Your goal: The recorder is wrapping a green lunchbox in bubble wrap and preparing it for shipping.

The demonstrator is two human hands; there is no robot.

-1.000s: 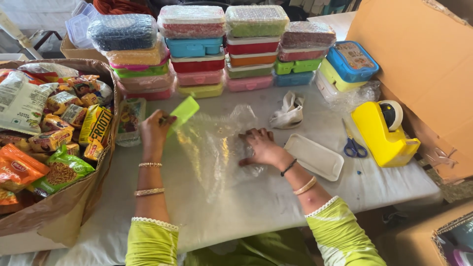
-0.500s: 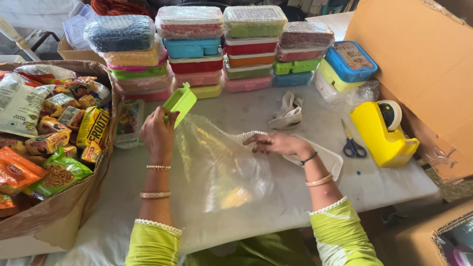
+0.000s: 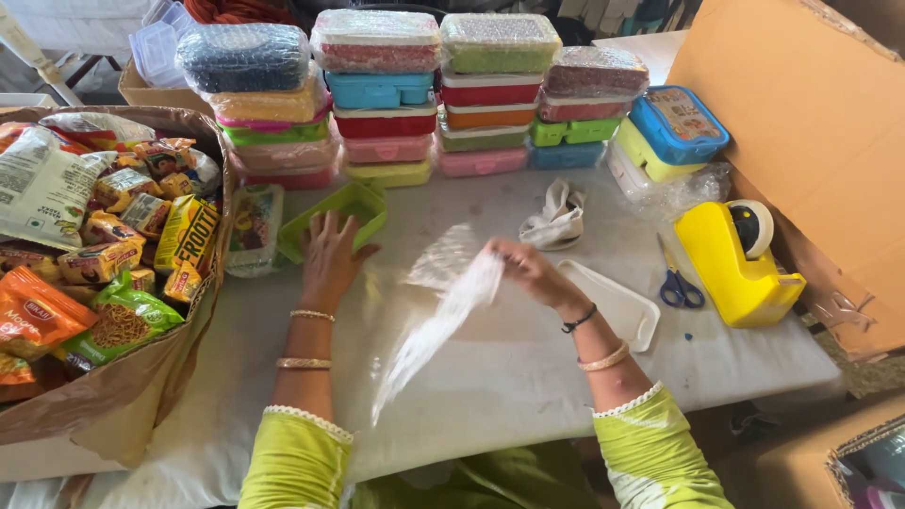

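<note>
1. the wrap (image 3: 443, 311) hangs gathered and twisted from the right hand (image 3: 530, 269); i judge it could cling to itself and bunch up, since only 1 edge is held and the rest trails loose toward the near table (image 3: 528, 377) edge.
2. the green tray (image 3: 332, 219) sits open side up, pinned only at its near rim by the left hand (image 3: 330, 256); a tug from the wrap might slide it toward the stacked boxes (image 3: 377, 104) or the snack box (image 3: 104, 245).
3. the scissors (image 3: 675, 283) and white lid (image 3: 608, 300) lie just right of the right hand, so a swung sheet could snag or drag them.
4. right fingers are pinched shut on the wrap's top end, which sits at the fingertips; the sheet falls down and left from there.
5. left fingers are spread flat, gripping nothing, fingertips resting on the tray's rim, palm on the table.
</note>
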